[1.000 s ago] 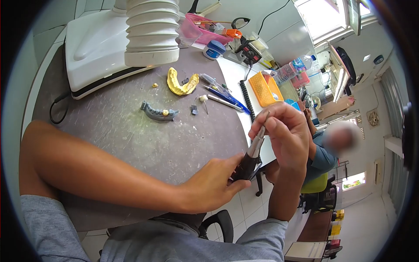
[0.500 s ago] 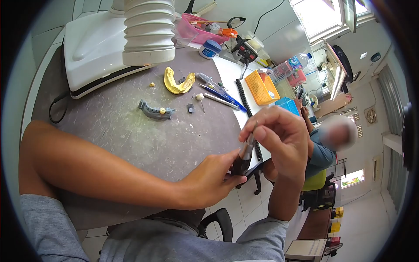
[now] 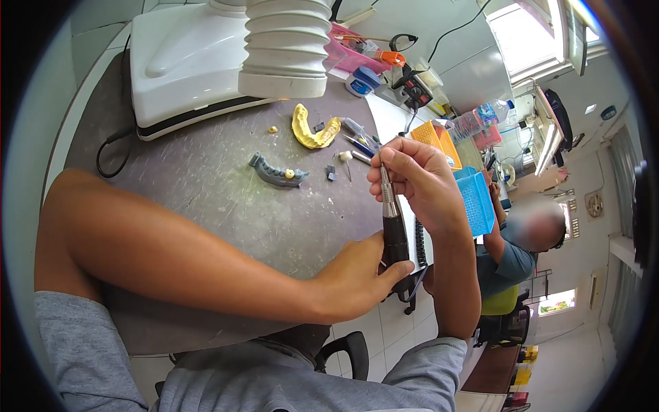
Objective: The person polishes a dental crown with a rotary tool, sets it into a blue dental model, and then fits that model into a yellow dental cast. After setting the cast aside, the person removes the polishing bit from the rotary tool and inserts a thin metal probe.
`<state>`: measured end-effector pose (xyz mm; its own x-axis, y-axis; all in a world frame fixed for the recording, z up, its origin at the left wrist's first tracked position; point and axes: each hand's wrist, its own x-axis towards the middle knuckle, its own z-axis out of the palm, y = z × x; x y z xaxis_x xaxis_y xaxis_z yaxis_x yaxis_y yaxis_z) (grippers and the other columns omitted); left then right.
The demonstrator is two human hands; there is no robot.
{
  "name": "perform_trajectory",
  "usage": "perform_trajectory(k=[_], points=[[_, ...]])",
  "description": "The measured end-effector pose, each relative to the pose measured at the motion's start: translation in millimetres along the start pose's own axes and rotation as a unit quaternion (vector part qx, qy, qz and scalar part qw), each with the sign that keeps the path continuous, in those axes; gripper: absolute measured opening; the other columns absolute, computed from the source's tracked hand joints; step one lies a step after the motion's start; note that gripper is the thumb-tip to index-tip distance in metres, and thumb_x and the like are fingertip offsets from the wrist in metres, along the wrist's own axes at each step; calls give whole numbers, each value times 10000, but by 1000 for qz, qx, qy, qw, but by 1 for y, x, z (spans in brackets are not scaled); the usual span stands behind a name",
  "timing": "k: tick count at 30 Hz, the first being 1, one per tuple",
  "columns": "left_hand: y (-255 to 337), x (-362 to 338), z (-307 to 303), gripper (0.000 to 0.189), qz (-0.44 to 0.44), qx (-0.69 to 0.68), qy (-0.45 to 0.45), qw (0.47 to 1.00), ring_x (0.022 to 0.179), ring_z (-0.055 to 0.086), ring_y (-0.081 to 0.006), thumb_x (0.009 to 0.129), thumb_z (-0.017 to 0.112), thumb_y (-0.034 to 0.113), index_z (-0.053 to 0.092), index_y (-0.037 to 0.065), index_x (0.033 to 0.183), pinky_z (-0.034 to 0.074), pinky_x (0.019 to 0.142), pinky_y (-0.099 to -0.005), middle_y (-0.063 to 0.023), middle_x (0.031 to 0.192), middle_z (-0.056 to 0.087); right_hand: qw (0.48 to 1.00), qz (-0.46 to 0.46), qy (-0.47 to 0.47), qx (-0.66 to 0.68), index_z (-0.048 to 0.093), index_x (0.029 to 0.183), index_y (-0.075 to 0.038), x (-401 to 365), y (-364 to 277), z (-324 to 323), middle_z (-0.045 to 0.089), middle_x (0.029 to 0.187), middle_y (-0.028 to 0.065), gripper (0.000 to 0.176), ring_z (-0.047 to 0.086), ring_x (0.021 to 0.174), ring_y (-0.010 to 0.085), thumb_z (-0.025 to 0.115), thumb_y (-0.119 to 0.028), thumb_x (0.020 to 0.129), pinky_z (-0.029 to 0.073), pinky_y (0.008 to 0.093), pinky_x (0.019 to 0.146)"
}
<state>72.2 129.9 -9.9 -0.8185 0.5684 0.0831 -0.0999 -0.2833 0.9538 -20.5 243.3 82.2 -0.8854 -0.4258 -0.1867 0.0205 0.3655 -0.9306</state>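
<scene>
My left hand (image 3: 357,278) is wrapped around the black body of a rotary handpiece (image 3: 395,237), which stands tilted with its silver nose up. The fingers of my right hand (image 3: 419,172) pinch a thin bur (image 3: 382,160) at the nose's tip, partly hidden by the fingertips. Left of the hands, a grey dental model (image 3: 274,173) lies on the bench with one pale yellow tooth crown (image 3: 290,173) on it. Behind it is a yellow dental arch model (image 3: 314,129). A small white piece on a thin pin (image 3: 346,158) and a grey block (image 3: 331,173) lie nearby.
A white suction unit (image 3: 192,62) with a ribbed hose (image 3: 285,48) stands at the back of the grey bench (image 3: 206,206). Orange (image 3: 438,141) and blue baskets (image 3: 473,199) sit to the right. A pink bin (image 3: 353,51) and blue-lidded jar (image 3: 362,81) are behind. Another person (image 3: 504,264) sits farther right.
The handpiece is more upright, and more of its black body shows. My right fingers have moved up and slightly left to its tip. The whole view has shifted, moving the bench things rightward.
</scene>
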Motion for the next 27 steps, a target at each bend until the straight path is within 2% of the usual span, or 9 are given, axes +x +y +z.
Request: perform_trajectory(k=[10,12,14,18,20,21,22,24,27], points=[[1,-2,1,308,12,29,8,999,806,674,-195,971,582,229,474,-43,1068,535,716,-321,-133,886,648,1000,0,13,-22,646,942,9,-3,-1,1,688,824,88,243,678,704,116,591,-226,969,549,225,642],[1,-1,1,310,-8,16,3,1000,808,675,-189,972,582,227,474,-44,1076,540,714,-315,-134,901,648,1000,-3,13,-27,648,952,9,-3,-2,3,689,826,87,247,675,704,112,592,-231,969,547,225,643],[-5,1,3,307,-5,4,7,1000,806,676,-186,974,579,223,474,-46,1079,545,718,-312,-133,910,647,993,-21,75,-87,636,990,10,-7,-3,8,670,802,74,292,663,688,117,568,-274,978,553,233,637],[-2,2,2,303,-13,2,14,1000,819,672,-176,979,570,212,473,-54,1086,556,730,-302,-137,942,642,983,-71,113,-128,664,994,11,-21,7,-7,687,798,53,301,645,684,85,620,-284,956,519,220,619],[1,2,1,302,-17,-9,16,1000,829,669,-174,979,570,211,474,-56,1082,555,731,-300,-141,949,641,946,-56,99,-304,671,912,18,-36,9,-10,674,743,34,343,619,651,89,685,-325,907,494,225,595],[1,2,1,301,-20,-18,18,999,840,667,-173,979,570,209,475,-58,1078,554,732,-297,-144,955,640,941,-38,118,-315,666,824,10,-45,5,-1,655,680,39,360,601,621,100,762,-337,833,477,234,580],[-1,2,2,301,-23,-21,20,999,840,667,-173,979,570,209,475,-58,1078,554,732,-297,-144,955,640,942,-36,114,-314,666,824,10,-52,1,8,655,680,39,360,601,621,100,762,-337,833,477,234,580],[-6,3,4,356,12,-49,41,998,846,672,-320,927,608,251,542,-65,1077,509,750,-409,-220,887,668,881,-62,112,-455,669,809,1,-61,-3,21,653,675,66,350,606,609,115,797,-324,790,485,243,588],[-10,3,3,375,28,-23,43,998,843,668,-315,932,607,243,523,-69,1122,511,746,-397,-223,895,665,875,-82,155,-451,690,822,17,-65,5,27,662,689,90,320,641,620,141,796,-282,782,501,269,599]])
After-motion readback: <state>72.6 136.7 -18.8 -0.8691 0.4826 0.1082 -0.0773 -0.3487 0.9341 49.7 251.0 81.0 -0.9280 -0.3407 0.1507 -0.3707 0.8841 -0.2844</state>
